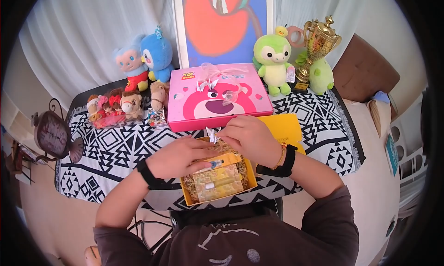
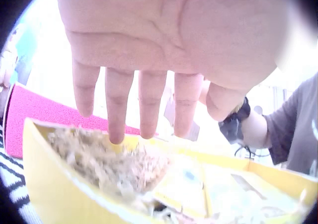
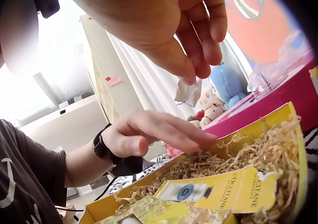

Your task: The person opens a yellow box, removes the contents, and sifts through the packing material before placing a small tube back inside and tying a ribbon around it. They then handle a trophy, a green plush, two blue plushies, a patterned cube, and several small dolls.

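Observation:
My right hand (image 1: pixel 247 139) pinches a white folded paper crane (image 1: pixel 212 135) over the back edge of a yellow box (image 1: pixel 254 179). In the right wrist view, the crane (image 3: pixel 188 92) hangs from the thumb and fingertips of that hand (image 3: pixel 164 30). My left hand (image 1: pixel 178 157) is held palm down over the box with its fingers extended; the left wrist view shows the fingers of this hand (image 2: pixel 169 45) straight above shredded paper (image 2: pixel 114 159). Inside the box are the shreds, a yellow card with a small tube (image 3: pixel 218 189), and a patterned packet with a white-capped vial (image 1: pixel 219 183).
Behind the box stands a pink bear box (image 1: pixel 185 99) with more paper cranes and a ribbon on top. A yellow lid (image 1: pixel 289 127) lies to the right. Plush toys (image 1: pixel 275 65), a gold trophy (image 1: pixel 319 44) and a dark clock (image 1: pixel 53 134) stand around.

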Demonstrator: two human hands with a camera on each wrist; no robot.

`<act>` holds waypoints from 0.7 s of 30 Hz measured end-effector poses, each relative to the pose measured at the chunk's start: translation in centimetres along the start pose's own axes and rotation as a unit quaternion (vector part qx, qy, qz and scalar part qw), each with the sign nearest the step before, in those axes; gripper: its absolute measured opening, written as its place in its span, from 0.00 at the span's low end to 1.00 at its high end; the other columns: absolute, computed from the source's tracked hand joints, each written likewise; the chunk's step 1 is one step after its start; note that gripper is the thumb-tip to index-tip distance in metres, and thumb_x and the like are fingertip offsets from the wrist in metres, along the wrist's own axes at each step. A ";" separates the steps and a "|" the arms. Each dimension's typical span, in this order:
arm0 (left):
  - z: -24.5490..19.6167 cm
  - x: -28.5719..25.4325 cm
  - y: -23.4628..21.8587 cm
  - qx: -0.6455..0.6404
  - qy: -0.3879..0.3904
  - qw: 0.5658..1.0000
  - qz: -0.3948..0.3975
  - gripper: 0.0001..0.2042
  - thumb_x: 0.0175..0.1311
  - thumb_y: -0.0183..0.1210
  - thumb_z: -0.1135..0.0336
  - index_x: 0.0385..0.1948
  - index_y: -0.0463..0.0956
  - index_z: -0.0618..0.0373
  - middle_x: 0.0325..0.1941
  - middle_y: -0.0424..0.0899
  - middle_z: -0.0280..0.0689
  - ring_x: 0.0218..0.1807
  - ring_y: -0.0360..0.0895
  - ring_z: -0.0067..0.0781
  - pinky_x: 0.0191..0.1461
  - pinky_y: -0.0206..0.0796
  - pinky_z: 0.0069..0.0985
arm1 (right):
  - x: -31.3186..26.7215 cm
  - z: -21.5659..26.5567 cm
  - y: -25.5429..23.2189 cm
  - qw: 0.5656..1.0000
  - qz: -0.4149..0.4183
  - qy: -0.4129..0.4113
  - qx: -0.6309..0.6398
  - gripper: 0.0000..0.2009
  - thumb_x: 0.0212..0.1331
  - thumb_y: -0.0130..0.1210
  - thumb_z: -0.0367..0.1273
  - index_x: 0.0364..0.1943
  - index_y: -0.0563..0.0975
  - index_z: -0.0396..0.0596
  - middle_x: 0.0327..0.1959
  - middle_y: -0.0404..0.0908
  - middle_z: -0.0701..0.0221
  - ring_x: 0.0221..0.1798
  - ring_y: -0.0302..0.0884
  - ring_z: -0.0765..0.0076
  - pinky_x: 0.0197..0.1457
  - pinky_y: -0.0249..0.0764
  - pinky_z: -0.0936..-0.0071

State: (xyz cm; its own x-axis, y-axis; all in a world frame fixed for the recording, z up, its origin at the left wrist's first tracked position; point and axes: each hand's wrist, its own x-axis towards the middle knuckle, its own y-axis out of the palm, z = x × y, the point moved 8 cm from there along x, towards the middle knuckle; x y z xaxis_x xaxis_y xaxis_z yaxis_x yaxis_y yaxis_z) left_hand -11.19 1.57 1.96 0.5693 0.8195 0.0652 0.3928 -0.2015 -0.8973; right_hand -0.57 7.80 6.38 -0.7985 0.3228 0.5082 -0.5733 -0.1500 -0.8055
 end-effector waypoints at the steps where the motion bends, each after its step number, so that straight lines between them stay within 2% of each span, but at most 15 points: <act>1: 0.2 -0.8 -1.3 -0.033 0.003 0.999 -0.031 0.17 0.62 0.56 0.58 0.48 0.76 0.57 0.49 0.78 0.45 0.53 0.74 0.40 0.59 0.62 0.37 | 0.2 0.1 0.2 1.000 0.002 -0.002 0.001 0.05 0.50 0.58 0.31 0.30 0.79 0.47 0.29 0.76 0.71 0.38 0.74 0.62 0.44 0.69 0.65; 3: 0.0 -2.1 -4.0 -0.105 -0.019 0.986 -0.124 0.06 0.58 0.61 0.68 0.31 0.82 0.60 0.40 0.81 0.42 0.44 0.78 0.40 0.47 0.70 0.31 | 0.7 0.7 0.4 0.999 0.000 -0.026 0.027 0.04 0.50 0.58 0.30 0.29 0.78 0.47 0.29 0.75 0.71 0.38 0.74 0.62 0.43 0.69 0.65; 4: 0.8 -2.7 -4.5 -0.117 -0.054 0.982 -0.138 0.05 0.58 0.61 0.71 0.33 0.81 0.61 0.40 0.80 0.40 0.41 0.79 0.37 0.46 0.71 0.29 | 1.0 0.9 0.7 0.999 0.002 -0.028 0.030 0.04 0.50 0.58 0.30 0.29 0.78 0.47 0.29 0.75 0.71 0.38 0.74 0.62 0.43 0.69 0.65; 6: 2.3 -3.5 -5.3 -0.179 -0.141 0.949 -0.219 0.05 0.58 0.60 0.74 0.35 0.80 0.62 0.39 0.81 0.39 0.39 0.80 0.32 0.46 0.72 0.25 | 1.6 1.7 1.0 0.997 -0.009 -0.063 0.035 0.05 0.49 0.61 0.30 0.27 0.78 0.46 0.28 0.77 0.69 0.35 0.75 0.62 0.39 0.71 0.66; 7: 3.3 -3.8 -4.8 -0.218 -0.155 0.930 -0.251 0.07 0.58 0.59 0.78 0.38 0.79 0.62 0.36 0.81 0.37 0.39 0.80 0.27 0.45 0.72 0.22 | 1.9 1.7 1.4 0.997 -0.007 -0.065 0.037 0.05 0.49 0.61 0.30 0.27 0.78 0.46 0.28 0.77 0.69 0.35 0.75 0.62 0.39 0.71 0.66; 10: 4.4 -4.1 -3.5 -0.209 -0.160 0.939 -0.219 0.08 0.58 0.59 0.78 0.39 0.80 0.61 0.35 0.82 0.38 0.38 0.81 0.25 0.43 0.73 0.21 | 2.8 1.7 3.3 0.994 0.018 -0.083 0.069 0.05 0.50 0.61 0.31 0.27 0.77 0.45 0.29 0.77 0.68 0.35 0.75 0.61 0.40 0.71 0.66; 11: 4.6 -4.3 -3.4 -0.203 -0.167 0.940 -0.218 0.08 0.58 0.59 0.78 0.38 0.81 0.61 0.36 0.82 0.37 0.36 0.81 0.23 0.41 0.73 0.21 | 3.1 1.5 4.2 0.992 0.049 -0.072 0.091 0.04 0.49 0.59 0.30 0.26 0.77 0.45 0.27 0.76 0.68 0.35 0.75 0.59 0.40 0.71 0.65; 15: 5.8 -5.3 -2.2 -0.218 -0.207 0.933 -0.198 0.07 0.56 0.60 0.79 0.36 0.82 0.61 0.36 0.83 0.37 0.36 0.81 0.25 0.41 0.73 0.22 | 3.6 1.1 7.1 0.980 0.126 -0.057 0.144 0.02 0.47 0.58 0.28 0.25 0.77 0.45 0.25 0.76 0.66 0.34 0.76 0.55 0.38 0.71 0.63; 17: 4.9 -5.3 -2.4 -0.131 -0.127 0.962 -0.201 0.09 0.53 0.61 0.77 0.36 0.81 0.59 0.34 0.82 0.39 0.36 0.80 0.35 0.41 0.72 0.26 | 3.8 1.0 8.3 0.977 0.145 -0.057 0.146 0.02 0.47 0.58 0.27 0.24 0.77 0.44 0.25 0.76 0.65 0.33 0.77 0.55 0.38 0.71 0.63; 20: 4.7 -5.6 -2.1 -0.074 -0.127 0.969 -0.199 0.08 0.51 0.62 0.76 0.33 0.82 0.57 0.33 0.80 0.39 0.36 0.78 0.40 0.42 0.71 0.29 | 3.9 1.1 9.7 0.975 0.171 -0.063 0.128 0.02 0.46 0.57 0.27 0.24 0.78 0.44 0.25 0.76 0.64 0.34 0.77 0.55 0.37 0.72 0.63; 21: 4.5 -5.6 -2.1 -0.045 -0.121 0.971 -0.202 0.07 0.50 0.63 0.77 0.32 0.82 0.58 0.31 0.80 0.38 0.35 0.79 0.39 0.41 0.71 0.28 | 3.8 1.2 10.1 0.976 0.178 -0.067 0.110 0.02 0.45 0.56 0.27 0.24 0.78 0.44 0.25 0.76 0.65 0.34 0.77 0.56 0.38 0.73 0.63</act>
State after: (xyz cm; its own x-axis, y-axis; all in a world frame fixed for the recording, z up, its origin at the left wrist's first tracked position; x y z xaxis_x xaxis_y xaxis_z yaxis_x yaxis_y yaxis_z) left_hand -18.46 -0.20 1.56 0.1734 0.9411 0.2902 0.6162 0.1262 -0.7774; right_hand -9.65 6.37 0.55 -0.9628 0.0915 0.2543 -0.2685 -0.4317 -0.8611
